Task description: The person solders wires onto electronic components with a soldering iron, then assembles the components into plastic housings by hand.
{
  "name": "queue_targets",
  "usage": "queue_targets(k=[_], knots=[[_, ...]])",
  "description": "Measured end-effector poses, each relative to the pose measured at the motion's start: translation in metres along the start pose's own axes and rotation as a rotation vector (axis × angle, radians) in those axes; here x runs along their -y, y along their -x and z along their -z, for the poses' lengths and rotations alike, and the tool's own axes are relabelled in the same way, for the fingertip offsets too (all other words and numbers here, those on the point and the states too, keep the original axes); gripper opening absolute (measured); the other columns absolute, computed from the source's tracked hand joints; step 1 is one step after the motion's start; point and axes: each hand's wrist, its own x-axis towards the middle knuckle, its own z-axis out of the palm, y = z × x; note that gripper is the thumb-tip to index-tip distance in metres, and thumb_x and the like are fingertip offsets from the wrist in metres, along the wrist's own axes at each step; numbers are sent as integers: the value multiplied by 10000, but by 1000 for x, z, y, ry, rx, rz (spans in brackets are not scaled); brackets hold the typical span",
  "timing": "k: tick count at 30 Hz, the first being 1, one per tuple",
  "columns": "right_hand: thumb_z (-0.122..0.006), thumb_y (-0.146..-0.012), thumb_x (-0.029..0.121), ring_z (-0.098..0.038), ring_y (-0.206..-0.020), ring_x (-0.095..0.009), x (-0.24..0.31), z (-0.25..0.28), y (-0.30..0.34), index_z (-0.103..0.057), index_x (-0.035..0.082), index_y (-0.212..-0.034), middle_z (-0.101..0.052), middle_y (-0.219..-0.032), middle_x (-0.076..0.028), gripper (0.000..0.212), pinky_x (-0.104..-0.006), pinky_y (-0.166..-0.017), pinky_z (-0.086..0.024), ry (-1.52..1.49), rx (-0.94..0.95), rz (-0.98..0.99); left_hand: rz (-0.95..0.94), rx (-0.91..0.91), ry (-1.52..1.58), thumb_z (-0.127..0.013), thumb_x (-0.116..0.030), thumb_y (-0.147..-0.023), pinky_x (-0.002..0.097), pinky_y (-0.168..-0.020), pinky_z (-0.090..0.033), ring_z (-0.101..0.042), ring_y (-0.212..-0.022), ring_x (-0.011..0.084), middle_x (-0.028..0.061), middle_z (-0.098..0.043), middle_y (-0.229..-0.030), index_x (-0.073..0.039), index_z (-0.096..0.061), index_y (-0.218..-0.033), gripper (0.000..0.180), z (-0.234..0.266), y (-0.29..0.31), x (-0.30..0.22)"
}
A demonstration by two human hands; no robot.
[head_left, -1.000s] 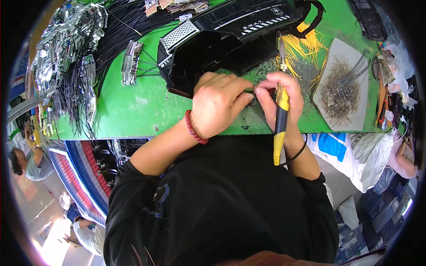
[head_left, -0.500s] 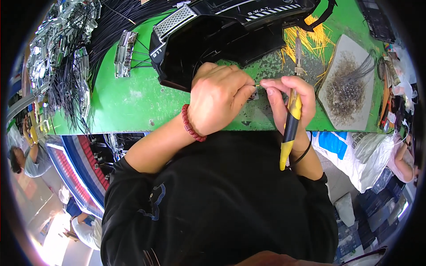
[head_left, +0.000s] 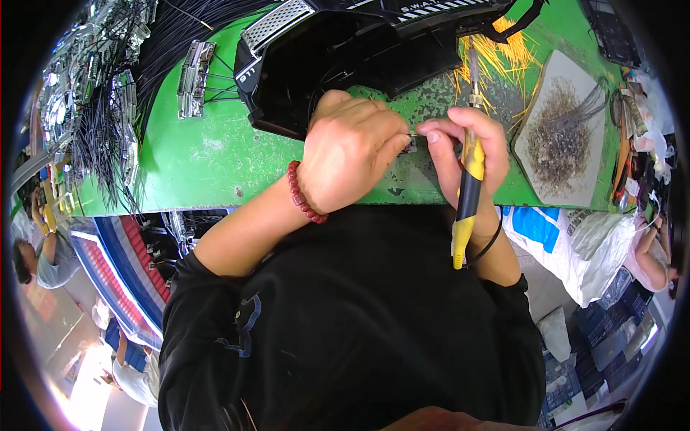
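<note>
Over the green bench my left hand [head_left: 352, 147] is closed, its thumb and fingers pinched on a thin wire [head_left: 412, 134] whose short end shows at the fingertips. My right hand [head_left: 478, 147] grips a yellow-and-black soldering iron [head_left: 468, 190], its metal tip pointing away from me. The right thumb and forefinger come close to the wire end; whether they touch it I cannot tell. Just beyond my left hand lies a hollow black plastic shell [head_left: 345, 65], open side toward me, with dark wire inside it.
Thin yellow sticks or tubes [head_left: 503, 54] lie beyond the iron. On the right rests a grey slab [head_left: 575, 93] covered in dark crumbs. Silvery parts with black wires [head_left: 126, 122] crowd the left, and one silvery part [head_left: 194, 79] sits beside the shell. White sacks [head_left: 582, 248] stand right of me.
A small yellow bit seen between my fingertips earlier no longer shows there. The whole scene has shifted slightly up and left, while both hands keep nearly the same pose.
</note>
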Motion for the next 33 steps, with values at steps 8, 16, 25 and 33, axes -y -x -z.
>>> queue_targets(k=[8,16,25,33], knots=[[-639,-850,-92,-721,-887,-224,5,-4,3,-559,-32,-1131,-645,-992,-139,298,-296,-726,-583,-133,-65,-83,19,-23,-9,-719,-126,-764,372,-710,-425,-614,-686,242,57,-612,-698,-88,-625,-740,103,0,0,2],[-645,-838,-105,-723,-870,-229,4,3,10,-559,-44,-1124,-669,-940,-158,305,-323,-753,-597,-84,-21,-49,72,-7,-15,-716,-91,-799,346,-701,-431,-623,-669,233,55,-656,-705,-59,-673,-766,62,1,-1,0],[-593,-894,-85,-704,-936,-241,4,7,13,-484,2,-1193,-678,-995,-187,329,-287,-730,-580,21,88,-24,77,20,-44,-717,-98,-797,341,-697,-431,-631,-678,231,58,-662,-724,-57,-676,-771,63,2,-1,0],[-618,-885,-65,-714,-881,-210,8,-3,16,-511,-19,-1178,-673,-938,-131,315,-262,-663,-578,-203,-59,-152,128,-7,54,-674,-107,-799,360,-717,-425,-616,-668,244,52,-635,-688,-86,-645,-743,66,0,-3,-2]])
